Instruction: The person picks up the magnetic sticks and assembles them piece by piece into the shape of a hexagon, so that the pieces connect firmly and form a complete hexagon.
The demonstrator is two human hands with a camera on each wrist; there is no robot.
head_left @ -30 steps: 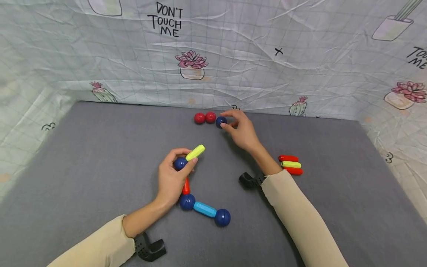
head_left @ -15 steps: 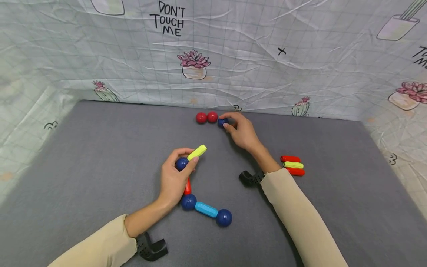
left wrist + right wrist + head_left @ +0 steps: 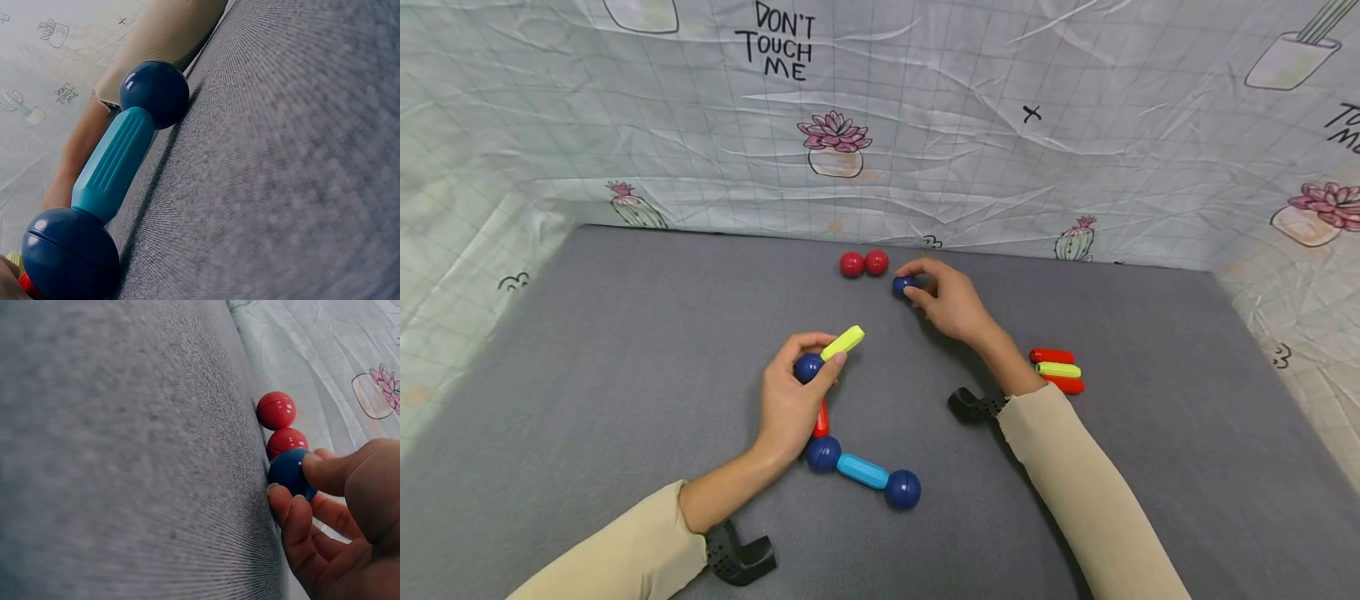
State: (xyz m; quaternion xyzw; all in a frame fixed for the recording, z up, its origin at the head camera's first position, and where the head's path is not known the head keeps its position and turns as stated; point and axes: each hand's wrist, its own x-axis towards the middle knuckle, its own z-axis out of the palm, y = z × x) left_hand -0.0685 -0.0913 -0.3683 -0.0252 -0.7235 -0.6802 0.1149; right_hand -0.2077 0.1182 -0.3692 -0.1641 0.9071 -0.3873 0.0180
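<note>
My left hand [image 3: 788, 404] grips a chain of toy rods and balls near its upper end, fingers around a blue ball [image 3: 808, 367] and the thumb along a yellow rod [image 3: 843, 342] that sticks out to the upper right. Below the hand a red rod [image 3: 822, 419] leads to a second blue ball [image 3: 823, 454]. From there a light blue rod [image 3: 114, 164] runs to the end blue ball [image 3: 154, 94] on the table. At the back, my right hand [image 3: 957, 306] pinches a loose blue ball [image 3: 291, 473] between thumb and fingers, close over the table.
Two red balls [image 3: 864, 264] sit side by side at the back, left of the right hand. Beside the right forearm lie two red rods [image 3: 1052, 356] and a yellow rod [image 3: 1058, 369]. A printed cloth [image 3: 925, 167] hangs behind the grey table [image 3: 662, 333].
My right hand has drawn the loose blue ball slightly toward me, away from the red balls. The left hand and its chain hold about the same place.
</note>
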